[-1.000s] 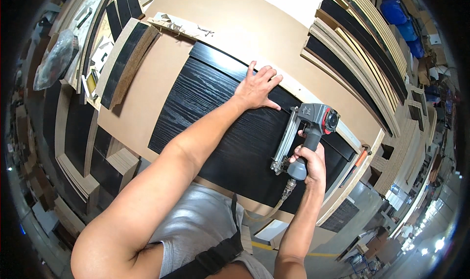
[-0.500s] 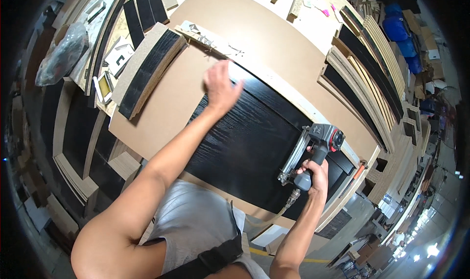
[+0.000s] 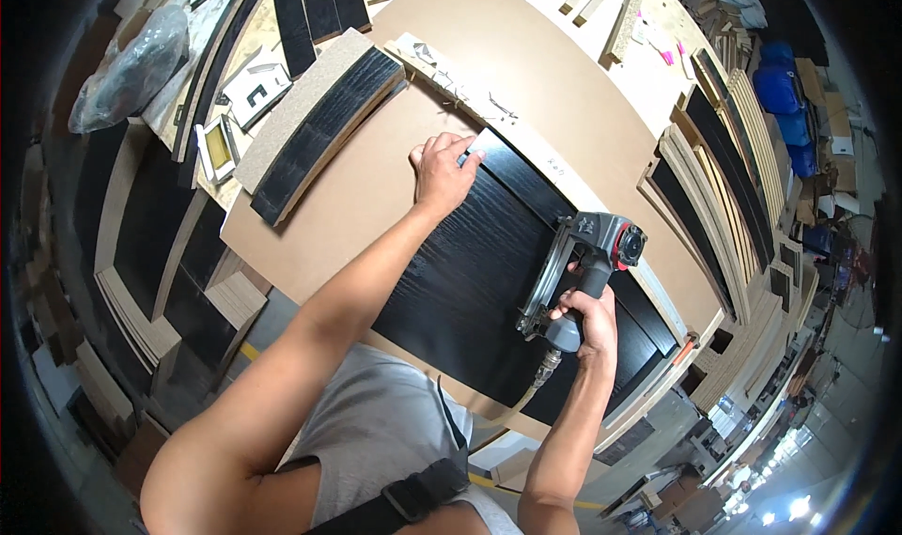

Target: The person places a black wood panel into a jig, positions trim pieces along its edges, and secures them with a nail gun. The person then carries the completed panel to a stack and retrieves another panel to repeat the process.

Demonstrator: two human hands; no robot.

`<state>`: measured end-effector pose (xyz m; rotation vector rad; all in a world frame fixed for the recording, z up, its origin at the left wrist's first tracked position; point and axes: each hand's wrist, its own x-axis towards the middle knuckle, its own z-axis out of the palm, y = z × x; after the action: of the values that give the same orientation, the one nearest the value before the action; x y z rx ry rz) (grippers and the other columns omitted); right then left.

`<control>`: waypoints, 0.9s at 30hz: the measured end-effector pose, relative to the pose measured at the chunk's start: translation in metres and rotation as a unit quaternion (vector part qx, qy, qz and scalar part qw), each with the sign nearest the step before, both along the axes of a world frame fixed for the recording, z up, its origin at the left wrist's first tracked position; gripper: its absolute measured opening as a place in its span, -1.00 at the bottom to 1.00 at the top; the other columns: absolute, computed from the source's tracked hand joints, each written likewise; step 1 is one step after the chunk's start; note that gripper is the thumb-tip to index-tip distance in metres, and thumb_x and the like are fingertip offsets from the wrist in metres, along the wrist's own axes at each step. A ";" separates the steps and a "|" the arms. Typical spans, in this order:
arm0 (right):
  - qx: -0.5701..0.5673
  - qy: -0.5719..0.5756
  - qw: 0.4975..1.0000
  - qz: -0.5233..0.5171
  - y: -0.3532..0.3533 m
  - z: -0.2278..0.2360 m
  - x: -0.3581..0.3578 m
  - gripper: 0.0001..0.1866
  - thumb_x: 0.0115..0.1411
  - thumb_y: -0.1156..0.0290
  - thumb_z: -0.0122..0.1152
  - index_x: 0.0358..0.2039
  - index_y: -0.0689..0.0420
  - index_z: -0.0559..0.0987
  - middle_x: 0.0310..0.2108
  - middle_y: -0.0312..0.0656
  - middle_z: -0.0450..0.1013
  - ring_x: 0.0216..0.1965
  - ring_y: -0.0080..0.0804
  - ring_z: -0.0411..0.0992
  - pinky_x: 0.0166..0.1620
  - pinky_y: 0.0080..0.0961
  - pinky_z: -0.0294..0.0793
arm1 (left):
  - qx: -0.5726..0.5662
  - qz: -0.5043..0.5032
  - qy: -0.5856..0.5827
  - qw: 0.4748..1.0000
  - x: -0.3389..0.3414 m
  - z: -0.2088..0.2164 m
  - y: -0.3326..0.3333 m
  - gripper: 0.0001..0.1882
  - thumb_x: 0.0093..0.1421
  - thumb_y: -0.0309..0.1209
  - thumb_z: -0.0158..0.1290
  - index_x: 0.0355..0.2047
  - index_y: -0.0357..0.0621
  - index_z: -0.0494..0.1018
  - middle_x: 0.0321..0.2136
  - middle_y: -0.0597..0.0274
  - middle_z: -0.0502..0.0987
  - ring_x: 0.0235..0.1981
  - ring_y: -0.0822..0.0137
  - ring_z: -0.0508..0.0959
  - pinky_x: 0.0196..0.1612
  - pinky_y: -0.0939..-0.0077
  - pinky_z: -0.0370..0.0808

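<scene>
A grey and black air nailer [image 3: 601, 239] is gripped by its handle in my right hand [image 3: 594, 324], above the right part of a black wood-grain panel [image 3: 460, 281]. Its air hose [image 3: 521, 399] runs down toward my body. Along the panel's far side lies a narrow black strip [image 3: 512, 173], against a light wooden rail [image 3: 554, 173]. My left hand [image 3: 442, 173] is at the left end of the strip, fingers bent round the end and thumb on the corner. Its exact contact under the fingers is hidden.
On the brown board [image 3: 376, 169], a stack of black-faced boards [image 3: 324, 122] lies to the left. Loose metal fasteners [image 3: 503, 110] lie by the rail. More long boards [image 3: 695, 197] are stacked at right, near an orange-handled tool [image 3: 689, 345]. A clear plastic bag [image 3: 132, 70] sits far left.
My left hand, blurred above the strip's end before, now rests at that end with fingers bent. The nailer has shifted slightly left along the panel, still in my right hand. The view has shifted.
</scene>
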<state>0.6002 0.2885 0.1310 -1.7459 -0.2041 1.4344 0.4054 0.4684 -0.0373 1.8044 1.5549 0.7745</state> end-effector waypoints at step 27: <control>-0.019 -0.011 0.992 0.121 0.104 0.004 -0.069 -0.49 -0.11 0.70 0.08 -0.04 0.34 0.42 -0.57 -0.16 0.43 -0.65 -0.39 0.45 -0.50 -0.50 0.52 | 0.020 0.005 -0.031 0.999 -0.002 0.001 0.000 -0.77 0.27 -0.37 0.10 -0.12 -0.06 0.66 -0.27 0.31 0.57 -0.10 0.26 0.49 0.08 0.22 0.19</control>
<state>0.5307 0.3923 0.1348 -1.8179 -0.4149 1.5999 0.4033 0.4679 -0.0365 1.7854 1.5191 0.8631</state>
